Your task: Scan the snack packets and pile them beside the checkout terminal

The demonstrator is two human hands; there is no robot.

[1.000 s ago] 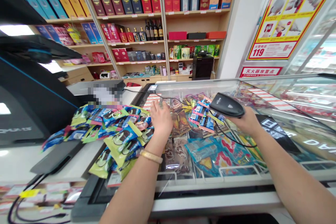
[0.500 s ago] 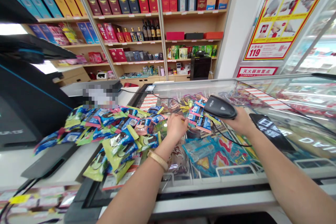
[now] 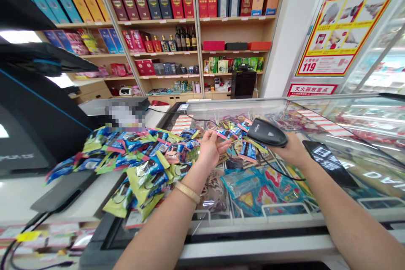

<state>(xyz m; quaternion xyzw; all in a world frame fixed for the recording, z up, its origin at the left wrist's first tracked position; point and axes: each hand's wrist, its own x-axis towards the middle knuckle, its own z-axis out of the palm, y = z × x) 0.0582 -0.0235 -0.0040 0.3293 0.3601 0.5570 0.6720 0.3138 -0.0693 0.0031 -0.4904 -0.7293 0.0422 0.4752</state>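
Observation:
My right hand [image 3: 292, 152] grips a black handheld barcode scanner [image 3: 267, 132], its head pointing left over the glass top of a freezer. My left hand [image 3: 211, 148], with a gold-toned band on the wrist, hovers left of the scanner. Its fingers are apart, and a small blue snack packet [image 3: 224, 133] lies right by the fingertips; no firm hold on it shows. Another blue and pink packet [image 3: 248, 152] rests beneath the scanner. To the left spreads a heap of blue and green snack packets [image 3: 148, 173], reaching over the freezer's edge onto the counter.
A black phone-like slab [image 3: 329, 162] lies right of my right hand. The scanner's cable [image 3: 278, 171] loops across the glass. A dark checkout terminal [image 3: 34, 130] stands at left, with a grey flat device [image 3: 65, 190] before it. Shelves of boxed bottles [image 3: 164, 2] line the back.
My left hand has turned and spread its fingers, shifting slightly up. Packets near the scanner have moved up and left, leaving one below it. The scanner stays in my right hand.

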